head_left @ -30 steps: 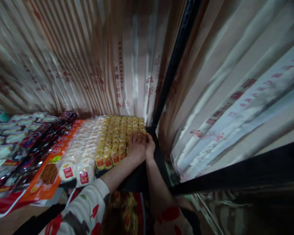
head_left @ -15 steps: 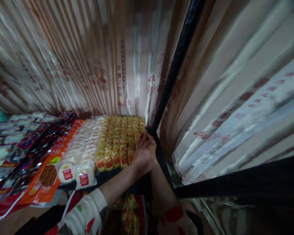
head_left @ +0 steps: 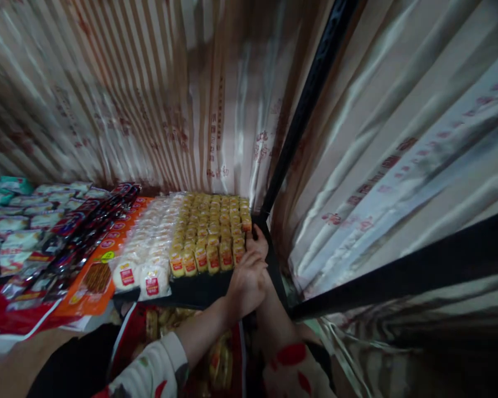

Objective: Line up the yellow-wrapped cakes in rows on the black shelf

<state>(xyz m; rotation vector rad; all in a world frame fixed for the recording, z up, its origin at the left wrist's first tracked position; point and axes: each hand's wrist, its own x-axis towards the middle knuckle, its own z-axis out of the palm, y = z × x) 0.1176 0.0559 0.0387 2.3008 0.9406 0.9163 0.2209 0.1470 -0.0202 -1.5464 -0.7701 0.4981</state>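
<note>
A black shelf (head_left: 191, 296) bears yellow packets (head_left: 209, 229) (in close rows), white packets (head_left: 151, 243) and an orange package (head_left: 87, 293).

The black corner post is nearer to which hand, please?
The right hand, near the foot of the black post; the left hand is farther back, at the right wrist.

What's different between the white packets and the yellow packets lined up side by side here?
Colour: the white packets look pale, the yellow packets golden.
Shape: the white ones are broad and rounded, the yellow ones narrower.
Layout: the white ones form two columns, the yellow ones several more.
Shared: red labels on the front ones.
</note>
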